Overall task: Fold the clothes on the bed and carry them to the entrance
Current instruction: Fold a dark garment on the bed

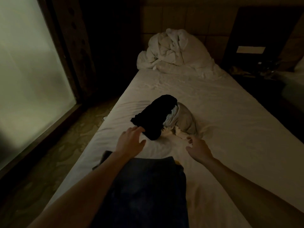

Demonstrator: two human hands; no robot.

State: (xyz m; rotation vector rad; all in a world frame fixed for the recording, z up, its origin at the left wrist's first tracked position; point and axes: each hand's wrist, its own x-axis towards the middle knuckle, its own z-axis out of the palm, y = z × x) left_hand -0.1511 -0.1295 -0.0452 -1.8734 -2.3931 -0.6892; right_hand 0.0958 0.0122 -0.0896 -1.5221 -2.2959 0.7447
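Observation:
A loose heap of clothes lies mid-bed: a black garment on top, a pale blue piece and a beige garment under it. My left hand reaches with straight fingers to the black garment's near edge, fingertips touching it. To the right, my right hand hovers with loosely curled fingers just short of the beige garment's pale hem and holds nothing. Between my forearms, near the foot of the bed, lies a folded dark blue denim piece.
The white sheet of the bed is creased. A crumpled white duvet is piled at the headboard. On the left runs a frosted glass wall above patterned carpet. A dark nightstand stands at the right.

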